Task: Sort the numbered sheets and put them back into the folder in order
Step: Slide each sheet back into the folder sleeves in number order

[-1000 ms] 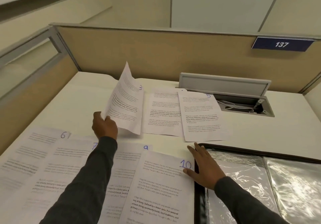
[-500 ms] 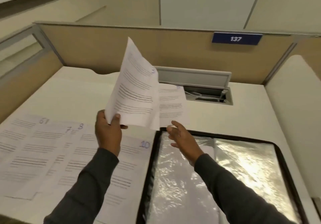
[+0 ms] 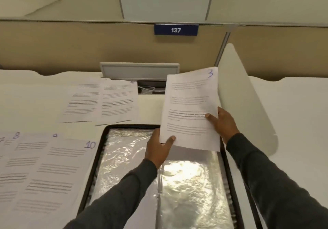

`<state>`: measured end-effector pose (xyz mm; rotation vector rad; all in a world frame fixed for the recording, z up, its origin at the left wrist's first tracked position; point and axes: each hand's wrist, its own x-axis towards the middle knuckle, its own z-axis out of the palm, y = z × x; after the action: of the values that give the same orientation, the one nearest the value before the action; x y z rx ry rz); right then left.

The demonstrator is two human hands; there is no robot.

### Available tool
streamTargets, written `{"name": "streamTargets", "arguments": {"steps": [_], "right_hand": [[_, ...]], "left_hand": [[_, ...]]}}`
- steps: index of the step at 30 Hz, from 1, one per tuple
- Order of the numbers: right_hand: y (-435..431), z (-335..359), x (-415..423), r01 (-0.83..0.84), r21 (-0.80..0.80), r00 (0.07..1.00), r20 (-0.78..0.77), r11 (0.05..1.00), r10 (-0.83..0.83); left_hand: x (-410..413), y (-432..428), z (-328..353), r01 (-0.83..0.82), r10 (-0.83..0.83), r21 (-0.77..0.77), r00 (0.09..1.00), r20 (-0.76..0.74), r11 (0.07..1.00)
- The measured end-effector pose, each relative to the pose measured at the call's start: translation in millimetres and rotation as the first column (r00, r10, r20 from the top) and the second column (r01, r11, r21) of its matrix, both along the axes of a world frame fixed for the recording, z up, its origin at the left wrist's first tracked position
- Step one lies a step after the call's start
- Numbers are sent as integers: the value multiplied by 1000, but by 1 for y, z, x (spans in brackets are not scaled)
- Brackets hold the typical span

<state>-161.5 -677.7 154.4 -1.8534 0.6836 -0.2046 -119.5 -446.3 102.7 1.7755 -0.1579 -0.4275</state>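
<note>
The pale desk (image 3: 44, 90) fills most of what we see, closed at the back by a tan partition (image 3: 71, 51). On its near part lies the open folder (image 3: 102, 157), black-rimmed, its glossy clear sleeves (image 3: 186, 184) facing up and catching the light. A white curved divider (image 3: 248, 108) stands to the right of it.

Left of the folder, printed sheets lie flat and overlap. Sheet 10 (image 3: 58, 172) is just beside the folder's rim, then sheet 9 (image 3: 30, 150), then sheet 8 (image 3: 16, 137) near the picture's edge. Beyond the folder's far rim two more sheets lie side by side. The number on the left far sheet (image 3: 81, 102) is hidden from us, and the right far sheet (image 3: 119, 102) bears a faint 5 at its top corner.

We hold sheet 3 (image 3: 190, 104) up in the air over the far right part of the folder. It is nearly upright, its print faces us, and the blue 3 is at its top right corner. Our left hand (image 3: 158, 150) pinches its lower left corner, thumb on the front and fingers behind the paper. Our right hand (image 3: 224, 122) grips its right edge, thumb pressed on the printed face, the other fingers out of sight behind.

At the back of the desk a grey cable hatch (image 3: 139, 69) stands open. A blue sign (image 3: 176, 30) on the partition reads 137.
</note>
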Motion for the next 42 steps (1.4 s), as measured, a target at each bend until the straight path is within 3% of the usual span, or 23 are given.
{"name": "streamTargets", "arguments": {"steps": [3, 6, 8, 10, 15, 19, 25, 29, 35, 42], "right_hand": [[-27, 7, -9, -3, -212, 1000, -29, 977, -3], [-45, 9, -10, 28, -316, 999, 31, 948, -19], [-51, 11, -9, 63, -330, 996, 79, 942, -39], [-54, 13, -6, 96, -316, 990, 130, 944, -57], [-57, 14, 3, 159, -132, 959, 255, 978, -122], [-57, 16, 11, 193, 76, 926, 316, 978, -207], [-53, 21, 24, 181, 358, 875, 366, 916, -316], [-48, 21, 36, 167, 518, 853, 351, 839, -386], [-35, 19, 44, 113, 669, 841, 329, 735, -429], [-23, 9, 53, 102, 712, 846, 306, 695, -437]], "left_hand": [[11, -27, -29, 139, -200, 338, 968, 152, 931], [28, -49, -50, 189, -530, 727, 804, 272, 660], [37, -61, -53, 203, -645, 825, 728, 234, 528], [42, -72, -52, 189, -683, 856, 693, 230, 481], [51, -81, -49, 121, -622, 795, 696, 360, 595], [55, -79, -48, 113, -639, 778, 649, 413, 618], [56, -74, -48, 144, -646, 733, 602, 468, 665], [51, -73, -42, 163, -585, 677, 670, 458, 717], [47, -75, -42, 133, -568, 623, 586, 578, 771], [44, -72, -34, 243, -598, 613, 644, 478, 752]]}}
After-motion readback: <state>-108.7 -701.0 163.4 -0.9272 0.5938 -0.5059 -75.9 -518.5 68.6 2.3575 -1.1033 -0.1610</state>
